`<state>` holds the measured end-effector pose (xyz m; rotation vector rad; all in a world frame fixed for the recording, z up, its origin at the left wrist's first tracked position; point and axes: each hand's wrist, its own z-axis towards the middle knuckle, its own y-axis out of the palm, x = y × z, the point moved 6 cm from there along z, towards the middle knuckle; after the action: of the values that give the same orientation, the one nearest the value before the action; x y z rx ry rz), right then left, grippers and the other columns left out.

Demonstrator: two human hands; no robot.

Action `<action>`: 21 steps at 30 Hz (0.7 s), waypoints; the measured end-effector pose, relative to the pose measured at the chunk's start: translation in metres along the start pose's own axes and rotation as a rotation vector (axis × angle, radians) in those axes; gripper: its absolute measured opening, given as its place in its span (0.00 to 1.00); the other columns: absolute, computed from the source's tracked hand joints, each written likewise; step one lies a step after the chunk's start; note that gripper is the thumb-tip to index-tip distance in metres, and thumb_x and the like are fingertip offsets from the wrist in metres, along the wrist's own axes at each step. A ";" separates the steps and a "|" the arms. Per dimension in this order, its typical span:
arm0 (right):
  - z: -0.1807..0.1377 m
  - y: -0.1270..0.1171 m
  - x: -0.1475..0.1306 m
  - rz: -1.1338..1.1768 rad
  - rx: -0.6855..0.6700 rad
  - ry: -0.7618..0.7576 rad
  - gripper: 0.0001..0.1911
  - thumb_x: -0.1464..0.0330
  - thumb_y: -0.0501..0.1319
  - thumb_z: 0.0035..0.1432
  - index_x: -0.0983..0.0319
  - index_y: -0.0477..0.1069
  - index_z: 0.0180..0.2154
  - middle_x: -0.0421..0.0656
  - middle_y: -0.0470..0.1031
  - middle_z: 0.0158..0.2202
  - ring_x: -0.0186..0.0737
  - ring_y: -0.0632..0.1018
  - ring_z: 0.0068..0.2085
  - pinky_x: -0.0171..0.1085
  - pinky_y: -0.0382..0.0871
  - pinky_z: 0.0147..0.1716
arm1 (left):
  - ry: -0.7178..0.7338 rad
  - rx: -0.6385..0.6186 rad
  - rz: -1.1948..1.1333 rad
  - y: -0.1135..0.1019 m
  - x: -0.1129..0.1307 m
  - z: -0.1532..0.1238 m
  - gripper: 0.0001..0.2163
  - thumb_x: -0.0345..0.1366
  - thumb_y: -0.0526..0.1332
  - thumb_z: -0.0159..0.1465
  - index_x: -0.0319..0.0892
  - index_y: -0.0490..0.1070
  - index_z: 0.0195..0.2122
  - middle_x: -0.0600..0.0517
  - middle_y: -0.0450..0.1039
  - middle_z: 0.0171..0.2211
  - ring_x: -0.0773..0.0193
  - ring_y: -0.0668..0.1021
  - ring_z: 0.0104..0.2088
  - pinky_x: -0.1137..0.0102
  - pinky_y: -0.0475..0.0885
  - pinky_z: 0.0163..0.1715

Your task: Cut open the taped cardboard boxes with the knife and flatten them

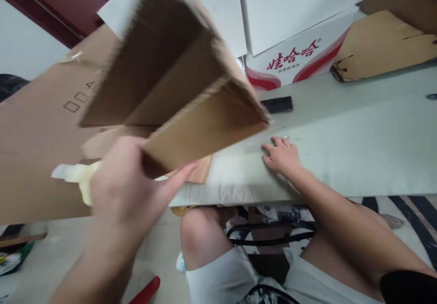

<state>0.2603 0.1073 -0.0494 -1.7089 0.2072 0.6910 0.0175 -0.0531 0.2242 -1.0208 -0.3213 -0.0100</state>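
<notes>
My left hand [124, 183] is closed on the edge of an open brown cardboard box [205, 124], which is lifted and tilted in front of me, its open side partly facing me. The thumb lies along the box's lower edge, and motion blurs both hand and box. The visible inside walls are bare. My right hand [282, 156] rests palm down on the pale green tabletop [358, 149], fingers apart. By its fingertips is a small shiny bit [286, 137], too small to name.
A large carton [37, 158] stands at the left, with a pale yellow piece [83, 176] in front. At the back are a white printed carton [297, 63], a flat dark object [278, 104] and folded cardboard [385, 44]. Another cardboard piece [201, 169] lies under the lifted box.
</notes>
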 end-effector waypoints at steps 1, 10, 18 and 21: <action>0.000 -0.008 0.013 -0.016 0.032 0.052 0.18 0.65 0.58 0.63 0.64 0.78 0.51 0.64 0.63 0.67 0.77 0.60 0.68 0.71 0.59 0.60 | 0.149 0.000 0.052 0.023 0.024 0.006 0.25 0.58 0.75 0.49 0.48 0.68 0.35 0.54 0.67 0.30 0.53 0.73 0.34 0.61 0.67 0.34; 0.000 -0.050 0.090 0.008 0.096 0.313 0.29 0.71 0.62 0.57 0.66 0.68 0.61 0.65 0.74 0.52 0.65 0.80 0.48 0.55 0.73 0.46 | 0.416 -0.142 0.129 0.151 0.084 0.001 0.24 0.43 0.78 0.53 0.47 0.61 0.36 0.50 0.74 0.34 0.49 0.78 0.36 0.60 0.67 0.35; 0.014 -0.071 0.089 0.217 0.315 0.203 0.21 0.68 0.50 0.63 0.61 0.75 0.52 0.54 0.79 0.51 0.53 0.79 0.51 0.51 0.73 0.53 | 0.280 -0.188 0.078 0.180 0.059 0.008 0.23 0.45 0.77 0.54 0.46 0.61 0.34 0.51 0.74 0.32 0.49 0.79 0.36 0.60 0.65 0.36; 0.015 -0.084 0.084 0.386 0.419 0.136 0.20 0.66 0.49 0.63 0.59 0.74 0.50 0.50 0.80 0.49 0.50 0.80 0.51 0.48 0.74 0.51 | 0.258 -0.147 -0.010 0.171 0.051 0.014 0.26 0.51 0.77 0.52 0.46 0.61 0.33 0.53 0.73 0.30 0.51 0.79 0.34 0.61 0.66 0.37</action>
<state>0.3642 0.1631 -0.0268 -1.3209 0.7401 0.7499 0.0894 0.0559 0.1016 -1.1493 -0.0909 -0.1753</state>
